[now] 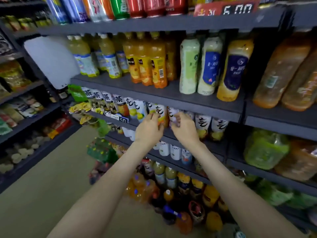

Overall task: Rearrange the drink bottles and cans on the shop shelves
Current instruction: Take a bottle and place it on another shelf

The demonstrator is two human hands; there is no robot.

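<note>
A row of white-labelled drink bottles with black characters stands on the middle shelf. My left hand wraps around one with an orange-yellow lower label. My right hand grips the neighbouring bottle with a purple-tinted label. Both bottles stand upright on the shelf, side by side. More of the same bottles continue to the right. Fingers hide the lower parts of both held bottles.
The shelf above carries orange juice bottles and pale tea bottles; cans line the top shelf. Lower shelves hold small white bottles and large bottles. Snack shelves run along the left, across a beige floor aisle.
</note>
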